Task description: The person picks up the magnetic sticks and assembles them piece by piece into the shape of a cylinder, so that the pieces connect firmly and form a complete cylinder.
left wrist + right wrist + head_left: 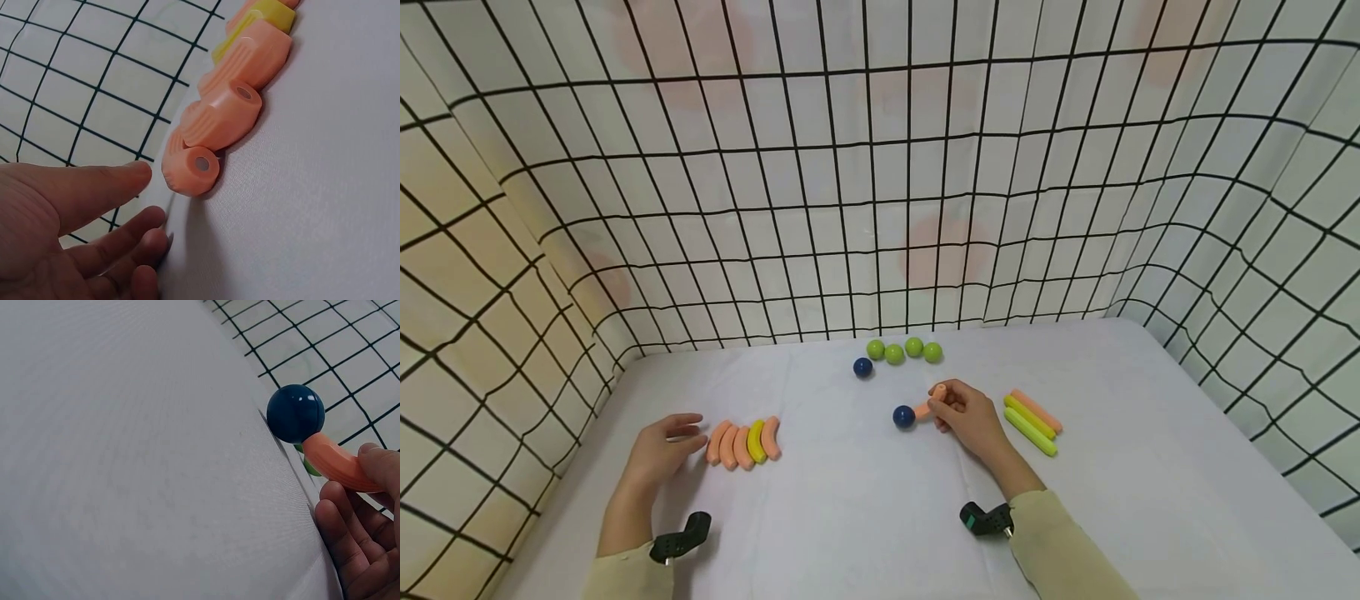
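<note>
My right hand pinches an orange curved building rod between thumb and fingers. A dark blue ball is attached to the rod's far end; in the head view that blue ball lies left of the hand. My left hand holds nothing. Its loosely bent fingers are beside a row of curved rods, several orange and one yellow. In the left wrist view, the thumb is close to the nearest orange curved rod, whose end shows a grey disc.
Several green balls and another blue ball sit at the back of the white table. Straight rods in orange, yellow and lime lie right of my right hand. Black grid netting encloses the back and sides.
</note>
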Motion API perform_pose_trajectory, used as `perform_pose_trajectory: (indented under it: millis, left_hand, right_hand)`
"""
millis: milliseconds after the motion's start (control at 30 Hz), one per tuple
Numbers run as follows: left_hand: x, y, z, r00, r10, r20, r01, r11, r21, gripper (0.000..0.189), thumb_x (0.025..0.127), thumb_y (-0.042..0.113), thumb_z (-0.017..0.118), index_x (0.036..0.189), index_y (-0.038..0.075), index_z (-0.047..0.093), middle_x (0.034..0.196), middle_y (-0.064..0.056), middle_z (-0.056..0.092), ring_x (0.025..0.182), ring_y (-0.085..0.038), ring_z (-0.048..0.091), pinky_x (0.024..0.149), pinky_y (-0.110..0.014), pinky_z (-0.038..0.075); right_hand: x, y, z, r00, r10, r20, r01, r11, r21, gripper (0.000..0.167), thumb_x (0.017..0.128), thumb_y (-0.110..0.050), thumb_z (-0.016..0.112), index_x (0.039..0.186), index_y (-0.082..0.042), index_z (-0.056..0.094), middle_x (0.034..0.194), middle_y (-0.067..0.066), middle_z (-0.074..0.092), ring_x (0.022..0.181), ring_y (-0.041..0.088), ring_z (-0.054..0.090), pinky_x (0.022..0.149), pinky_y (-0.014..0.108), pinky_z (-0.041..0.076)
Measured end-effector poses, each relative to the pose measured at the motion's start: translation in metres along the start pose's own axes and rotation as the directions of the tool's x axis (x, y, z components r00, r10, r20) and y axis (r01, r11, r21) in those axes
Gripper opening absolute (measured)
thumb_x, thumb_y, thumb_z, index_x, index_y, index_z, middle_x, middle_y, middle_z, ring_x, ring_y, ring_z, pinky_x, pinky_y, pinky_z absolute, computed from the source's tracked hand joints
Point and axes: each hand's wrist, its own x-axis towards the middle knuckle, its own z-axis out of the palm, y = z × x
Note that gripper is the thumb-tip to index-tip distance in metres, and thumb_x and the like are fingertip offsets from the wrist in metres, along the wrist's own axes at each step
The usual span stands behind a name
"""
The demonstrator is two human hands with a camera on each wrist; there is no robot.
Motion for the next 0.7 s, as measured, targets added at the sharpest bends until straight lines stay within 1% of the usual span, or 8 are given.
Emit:
perform_pose_trajectory:
  millis: [133,300,400,533,700]
  left_hand:
    - [0.0012,-0.0022,0.0014,1.0,0.017,-0.001,-0.017,0.999,0.03,0.048,0.094,0.017,0.066,0.138,0.0,0.053,0.135,-0.028,0.056,0.12,-0.043,0.055,0.092,-0.046,0.05]
    - [0.0012,-0.0026,0.0022,0.999,0.036,0.001,-0.036,0.998,0.054,0.046,0.094,0.013,0.065,0.136,-0.001,0.055,0.13,-0.028,0.059,0.116,-0.041,0.057,0.093,-0.049,0.049]
    - [0.0006,-0.0019,0.0029,1.0,0.021,0.007,-0.021,0.999,0.049,0.044,0.095,0.014,0.063,0.136,-0.001,0.056,0.131,-0.028,0.058,0.117,-0.041,0.056,0.097,-0.051,0.048]
    - [0.0018,-0.001,0.0035,1.0,0.005,0.005,-0.005,0.999,0.043,0.045,0.096,0.02,0.063,0.135,-0.001,0.057,0.133,-0.028,0.058,0.119,-0.04,0.054,0.101,-0.054,0.045]
    - [0.0038,-0.0005,0.0043,1.0,0.003,-0.001,-0.003,0.999,0.045,0.047,0.095,0.026,0.066,0.133,-0.002,0.06,0.132,-0.027,0.059,0.118,-0.04,0.055,0.102,-0.055,0.044]
  right_hand:
    - [-0.0005,-0.0004,0.0001,1.0,-0.008,0.006,0.008,1.0,-0.001,0.021,0.094,-0.021,0.07,0.112,-0.012,0.067,0.086,0.008,0.064,0.069,0.016,0.062,0.06,0.022,0.054]
    - [-0.002,-0.0015,-0.0007,1.0,-0.019,0.015,0.019,1.0,-0.013,0.021,0.095,-0.022,0.07,0.112,-0.01,0.067,0.084,0.008,0.065,0.068,0.017,0.062,0.062,0.022,0.054]
    - [-0.002,-0.0019,-0.0009,1.0,-0.021,0.014,0.021,1.0,-0.023,0.02,0.095,-0.023,0.07,0.111,-0.011,0.067,0.083,0.007,0.064,0.068,0.016,0.062,0.062,0.022,0.054]
    - [-0.0017,-0.002,-0.001,1.0,-0.029,0.006,0.029,0.999,-0.034,0.02,0.095,-0.023,0.07,0.111,-0.011,0.067,0.083,0.007,0.064,0.067,0.016,0.062,0.062,0.022,0.054]
    - [-0.001,-0.0017,-0.0005,0.999,-0.031,0.008,0.032,0.999,-0.018,0.021,0.095,-0.022,0.069,0.111,-0.01,0.067,0.085,0.008,0.064,0.068,0.016,0.062,0.061,0.022,0.054]
